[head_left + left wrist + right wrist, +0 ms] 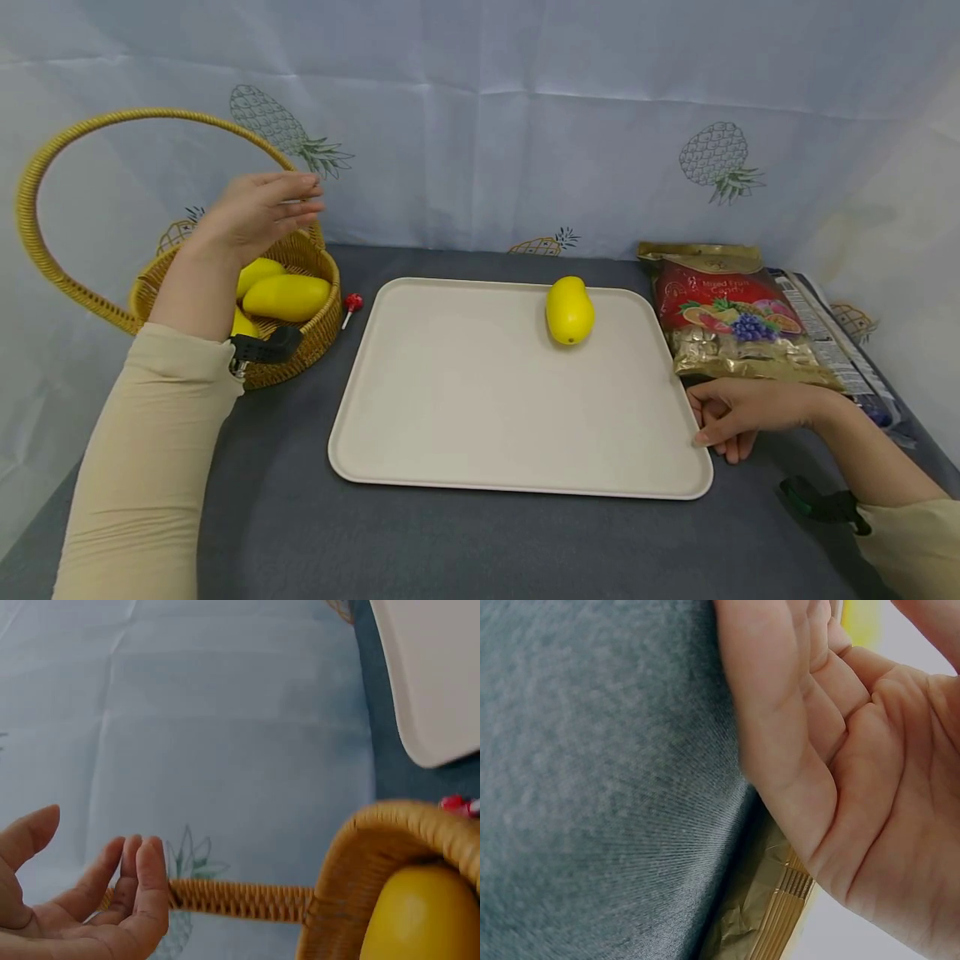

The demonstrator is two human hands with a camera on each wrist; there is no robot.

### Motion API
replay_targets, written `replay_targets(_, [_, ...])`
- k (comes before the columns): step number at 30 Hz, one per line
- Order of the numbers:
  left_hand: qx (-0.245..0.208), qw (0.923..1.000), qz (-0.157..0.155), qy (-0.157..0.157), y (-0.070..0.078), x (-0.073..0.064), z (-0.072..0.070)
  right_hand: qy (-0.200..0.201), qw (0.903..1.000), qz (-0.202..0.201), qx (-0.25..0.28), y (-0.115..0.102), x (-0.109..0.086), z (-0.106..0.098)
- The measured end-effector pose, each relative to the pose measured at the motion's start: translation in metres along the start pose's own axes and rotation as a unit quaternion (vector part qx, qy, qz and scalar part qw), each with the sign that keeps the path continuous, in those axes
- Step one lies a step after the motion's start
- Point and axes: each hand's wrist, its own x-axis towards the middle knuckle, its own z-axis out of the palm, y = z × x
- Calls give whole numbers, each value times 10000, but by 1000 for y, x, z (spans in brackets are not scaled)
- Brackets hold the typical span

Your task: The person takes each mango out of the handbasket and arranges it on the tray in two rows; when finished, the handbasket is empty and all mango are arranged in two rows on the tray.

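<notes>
My left hand (258,212) hovers over the wicker basket (326,321), its fingers extended and nothing held. In the left wrist view the thumb stands apart from the fingers, near the basket's handle (240,900). Several yellow mango-like fruits (287,297) lie in the basket. Another yellow fruit (570,310) rests on the beige tray (487,392), towards its back right. At the tray's right edge my right hand (738,412) grips the rim, thumb over it and fingers curled beside it. The right wrist view shows its palm (900,825); the fingertips are partly hidden.
A red lollipop (352,305) lies between basket and tray. Right of the tray is a red and gold candy bag (731,312), with another printed packet (832,333) under it. A pale pineapple-print cloth (480,150) hangs behind the grey-covered table (465,542).
</notes>
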Motion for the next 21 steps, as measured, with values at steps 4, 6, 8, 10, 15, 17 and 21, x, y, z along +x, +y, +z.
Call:
replay_targets(4, [-136,9997,-39,200,-4,0,-12,-15,10000,4,50,1,0,0])
replay_targets(6, [-48,9997,-72,244,-6,1,-18,-20,10000,-18,43,2,-1,0])
replay_targets(8, [104,9995,-148,255,-8,1,-25,-21,10000,-48,25,3,0,0])
replay_targets(10, [344,9988,-241,238,-11,1,-33,-22,10000,-67,9,3,0,0])
replay_targets(15, [940,9947,-412,82,-18,2,-52,0,10000,-51,-36,2,0,-1])
replay_targets(17, [1005,9938,-475,25,-20,3,-59,9,10000,-32,-45,2,0,-1])
replay_targets(21, [1428,9882,-545,-81,-26,6,-70,5,10000,-5,-58,2,0,-1])
